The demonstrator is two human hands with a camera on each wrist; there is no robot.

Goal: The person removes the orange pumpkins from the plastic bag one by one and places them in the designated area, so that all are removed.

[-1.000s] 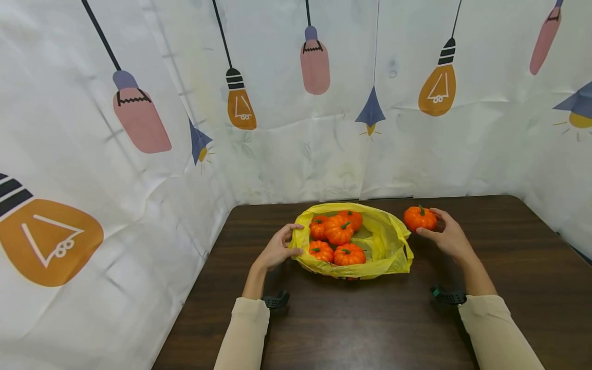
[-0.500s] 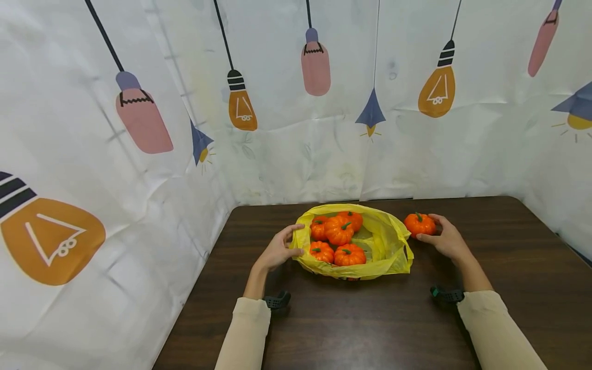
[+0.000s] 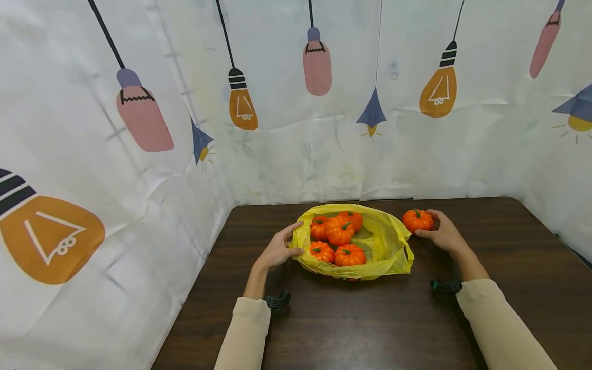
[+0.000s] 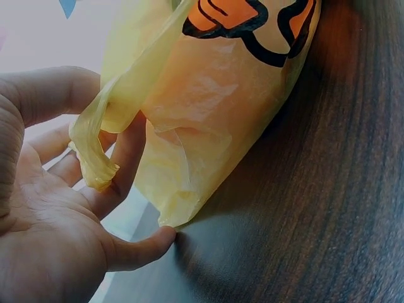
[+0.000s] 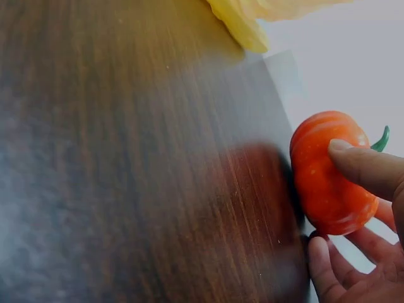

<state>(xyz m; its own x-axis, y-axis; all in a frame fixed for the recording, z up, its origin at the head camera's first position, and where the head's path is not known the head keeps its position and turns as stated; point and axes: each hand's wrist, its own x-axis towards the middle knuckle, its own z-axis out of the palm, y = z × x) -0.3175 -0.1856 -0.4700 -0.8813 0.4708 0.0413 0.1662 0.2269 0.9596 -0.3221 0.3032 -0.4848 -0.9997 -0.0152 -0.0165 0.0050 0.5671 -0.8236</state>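
Head view: our right hand (image 3: 446,232) grips mini pumpkin (image 3: 415,221), right of yellow plastic bag (image 3: 386,266). Our left hand (image 3: 278,249) holds its left side.

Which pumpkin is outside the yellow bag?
The pumpkin held in the person's right hand, beside the yellow bag; the other five visible pumpkins lie inside it.

The right wrist view crops the yellow plastic bag (image 5: 249,19); in the head view, a nearer pumpkin (image 3: 339,234) partly hides the rearmost pumpkin (image 3: 355,220).
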